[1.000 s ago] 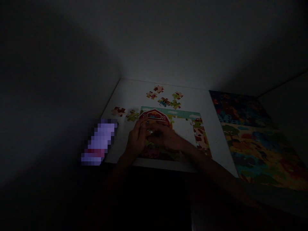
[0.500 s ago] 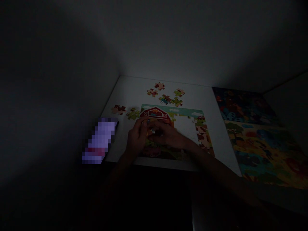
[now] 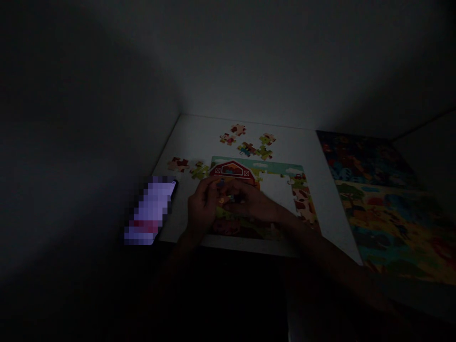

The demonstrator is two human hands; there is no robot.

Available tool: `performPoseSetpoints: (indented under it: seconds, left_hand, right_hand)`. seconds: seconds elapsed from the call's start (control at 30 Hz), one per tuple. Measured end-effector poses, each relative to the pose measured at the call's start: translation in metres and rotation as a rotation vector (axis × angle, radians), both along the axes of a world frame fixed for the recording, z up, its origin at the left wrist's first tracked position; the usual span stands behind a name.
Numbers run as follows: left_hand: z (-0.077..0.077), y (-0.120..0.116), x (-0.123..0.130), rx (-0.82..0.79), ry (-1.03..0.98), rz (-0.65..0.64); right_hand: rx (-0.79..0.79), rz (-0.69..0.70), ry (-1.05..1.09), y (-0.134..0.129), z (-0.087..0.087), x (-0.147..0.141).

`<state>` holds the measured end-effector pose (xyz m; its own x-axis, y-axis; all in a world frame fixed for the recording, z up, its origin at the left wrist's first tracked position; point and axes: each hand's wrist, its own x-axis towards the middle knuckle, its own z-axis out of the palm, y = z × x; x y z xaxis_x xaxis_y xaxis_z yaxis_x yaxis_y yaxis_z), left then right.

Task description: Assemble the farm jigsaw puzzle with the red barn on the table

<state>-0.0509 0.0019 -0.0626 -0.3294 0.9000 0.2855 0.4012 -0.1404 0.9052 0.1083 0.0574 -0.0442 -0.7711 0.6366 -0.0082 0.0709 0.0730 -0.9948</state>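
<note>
We've got L hand (image 3: pixel 203 206) & R hand (image 3: pixel 253 202) close together over the barn puzzle board (image 3: pixel 270 166), fingers pinched narrow on a small jigsaw pc (image 3: pixel 226 198); exact grip hard to tell in the dim. 7 loose pcs (image 3: pixel 246 149) lie on the white table (image 3: pixel 199 142) above & left of the board; 1 big picture puzzle (image 3: pixel 384 213) to the right, 1 blurred phone (image 3: pixel 151 210) to the left.

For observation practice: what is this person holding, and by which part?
The left hand and right hand hold what seems a small jigsaw piece between them; the dimness hides which part.
</note>
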Motion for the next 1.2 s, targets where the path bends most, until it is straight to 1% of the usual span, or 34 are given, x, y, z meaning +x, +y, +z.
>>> performPoseSetpoints:
  seconds: [0.2, 0.27, 0.37, 0.47, 0.53, 0.6, 0.67, 0.77, 0.87, 1.07, 1.2]
  left_hand:
    - [0.006, -0.003, -0.003, 0.024, 0.067, 0.039]
    - [0.009, -0.011, -0.008, 0.013, 0.138, 0.062]
    - [0.010, -0.029, -0.017, 0.023, 0.284, 0.083]
    - [0.006, -0.048, -0.023, 0.073, 0.467, -0.018]
    - [0.002, -0.058, -0.024, 0.148, 0.590, -0.102]
    - [-0.001, -0.062, -0.022, 0.219, 0.681, -0.171]
    - [-0.001, -0.063, -0.020, 0.242, 0.739, -0.242]
    - [0.000, -0.060, -0.018, 0.214, 0.782, -0.322]
    - [0.001, -0.059, -0.019, 0.209, 0.785, -0.352]
    - [0.001, -0.060, -0.018, 0.232, 0.788, -0.321]
    - [0.000, -0.060, -0.018, 0.227, 0.788, -0.329]
  right_hand:
    - [-0.049, -0.031, 0.015, 0.004, 0.003, 0.002]
    - [-0.059, -0.038, 0.007, 0.005, 0.003, 0.003]
    - [-0.068, -0.038, -0.005, 0.009, 0.001, 0.007]
    - [-0.028, -0.058, -0.019, 0.011, 0.000, 0.009]
    - [-0.017, -0.072, -0.039, 0.012, 0.002, 0.010]
    - [-0.021, -0.078, -0.077, 0.011, 0.006, 0.011]
    - [-0.015, -0.074, -0.119, 0.011, 0.010, 0.012]
    - [0.002, -0.057, -0.152, 0.011, 0.013, 0.014]
    - [0.036, -0.036, -0.149, 0.013, 0.012, 0.015]
    - [0.198, 0.062, -0.146, 0.017, 0.009, 0.016]
    - [0.210, 0.117, -0.179, 0.017, 0.010, 0.017]
